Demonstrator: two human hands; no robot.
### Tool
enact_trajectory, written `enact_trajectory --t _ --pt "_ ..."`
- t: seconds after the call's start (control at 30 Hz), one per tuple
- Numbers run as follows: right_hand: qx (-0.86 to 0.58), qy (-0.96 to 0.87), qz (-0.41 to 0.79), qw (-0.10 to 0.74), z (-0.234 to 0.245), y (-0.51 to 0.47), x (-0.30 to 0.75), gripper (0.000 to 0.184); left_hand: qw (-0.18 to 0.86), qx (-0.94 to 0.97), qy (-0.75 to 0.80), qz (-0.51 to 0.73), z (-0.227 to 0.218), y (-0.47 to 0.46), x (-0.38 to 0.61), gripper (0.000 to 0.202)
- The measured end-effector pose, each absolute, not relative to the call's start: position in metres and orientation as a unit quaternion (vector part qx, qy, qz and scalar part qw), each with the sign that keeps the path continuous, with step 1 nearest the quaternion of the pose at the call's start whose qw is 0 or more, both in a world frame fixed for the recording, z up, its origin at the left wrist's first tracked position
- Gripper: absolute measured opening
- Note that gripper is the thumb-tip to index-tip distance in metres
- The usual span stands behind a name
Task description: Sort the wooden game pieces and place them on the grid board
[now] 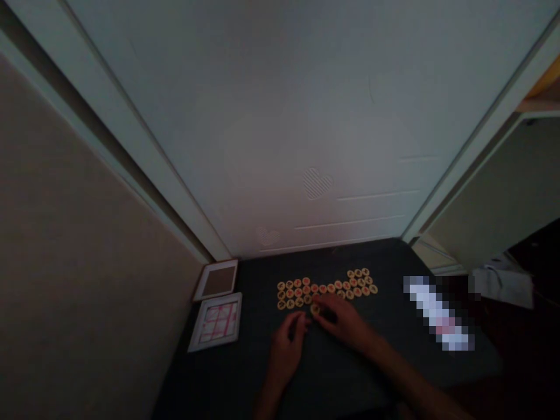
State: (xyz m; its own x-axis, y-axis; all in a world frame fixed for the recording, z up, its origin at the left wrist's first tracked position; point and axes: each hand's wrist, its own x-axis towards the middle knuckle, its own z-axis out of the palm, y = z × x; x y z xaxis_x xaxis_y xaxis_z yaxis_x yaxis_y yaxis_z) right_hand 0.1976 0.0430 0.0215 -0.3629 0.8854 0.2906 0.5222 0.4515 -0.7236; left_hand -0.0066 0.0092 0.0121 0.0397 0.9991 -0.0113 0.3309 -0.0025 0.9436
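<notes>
Several round tan game discs (326,289) with red marks lie in a loose row on a dark tabletop (341,373). My right hand (343,321) rests just below them, its fingertips curled onto one disc (315,310) at the row's near edge. My left hand (286,344) lies on the table close beside it, fingers curled inward toward the same spot; I cannot make out anything in it. The scene is dim.
Two white square boards lean at the table's left edge: one with a brown face (217,280), one with a red grid (217,322). A pale door (306,146) stands right behind the table. A blurred-out object (440,315) lies at the right.
</notes>
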Motion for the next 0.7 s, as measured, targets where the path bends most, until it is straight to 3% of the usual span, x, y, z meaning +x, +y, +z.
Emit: enact_trajectory --t 0.27,0.7 --pt "-0.442 -0.743 0.269 0.424 -0.013 -0.003 0.198 0.038 0.533 0.591 0.484 0.365 0.021 0.024 0.020 0.027" --pt "-0.470 -0.715 0.272 0.440 -0.006 -0.002 0.198 0.022 0.523 0.578 0.506 0.369 0.018 0.020 0.020 0.022"
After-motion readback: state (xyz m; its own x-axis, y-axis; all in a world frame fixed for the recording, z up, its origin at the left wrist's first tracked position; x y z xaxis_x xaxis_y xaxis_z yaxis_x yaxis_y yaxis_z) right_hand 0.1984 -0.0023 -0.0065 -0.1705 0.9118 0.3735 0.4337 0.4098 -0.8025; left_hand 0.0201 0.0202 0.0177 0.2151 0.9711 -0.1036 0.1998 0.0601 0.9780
